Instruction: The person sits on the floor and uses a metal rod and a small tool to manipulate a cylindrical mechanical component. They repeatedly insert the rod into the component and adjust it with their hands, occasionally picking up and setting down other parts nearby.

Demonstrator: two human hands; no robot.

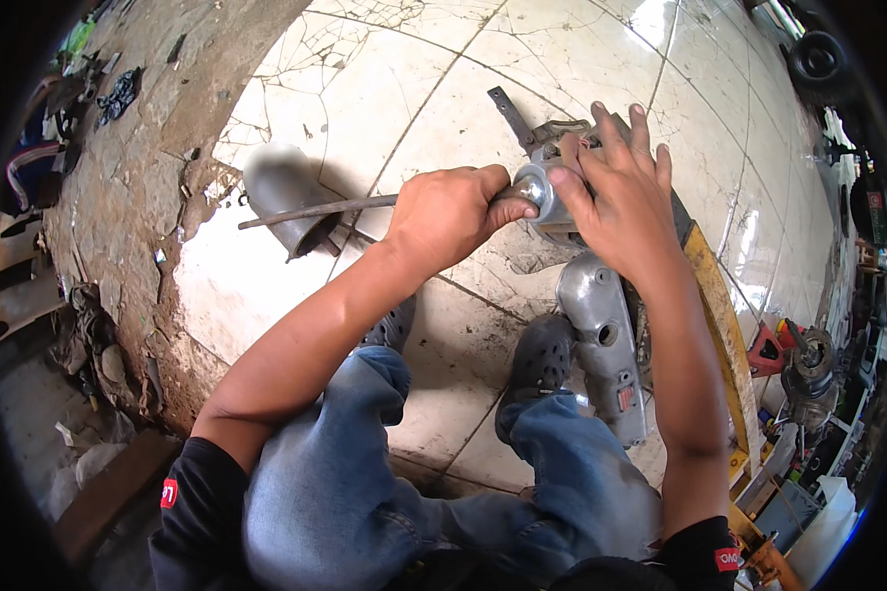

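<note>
My left hand is closed around a long thin metal rod, whose free end sticks out to the left. The fist's thumb side is against a round, ring-shaped metal part on the floor. My right hand rests over that part with fingers stretched and spread, its thumb by the ring's rim. A flat dark bracket with holes juts from the far side of the metal assembly. The rest of the assembly is partly hidden under my right hand. Whether the rod reaches inside the ring, I cannot tell.
Left of my hands lies a dark grey metal tube. A long silver metal cover lies near my right clog. A yellow metal frame runs along the right. Red-handled tools and cluttered parts line the far right; cracked tiles meet bare ground at left.
</note>
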